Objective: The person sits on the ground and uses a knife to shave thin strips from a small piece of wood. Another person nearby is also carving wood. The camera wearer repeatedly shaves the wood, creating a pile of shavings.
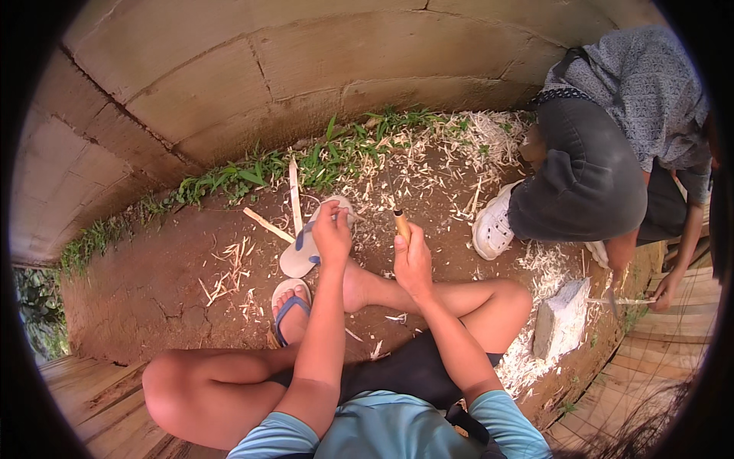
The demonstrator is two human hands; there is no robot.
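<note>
My right hand (pixel 414 262) is closed around the light wooden handle of a knife (pixel 401 223). The thin blade points away from me and is hard to make out against the ground. To its left, my left hand (pixel 332 236) is raised with the fingers pinched together. A short thin wood sliver (pixel 355 216) seems to stick out of them toward the knife. The two hands are apart. Below my left hand lies a loose grey flip-flop (pixel 297 260) with blue straps, partly hidden by the hand.
Two flat wooden strips (pixel 295 197) lie beyond the flip-flop, among shavings (pixel 232 268). A block wall (pixel 306 61) with grass (pixel 252 172) at its foot closes the far side. At right a crouching person (pixel 596 168) works a blade over a whitish block (pixel 560 320).
</note>
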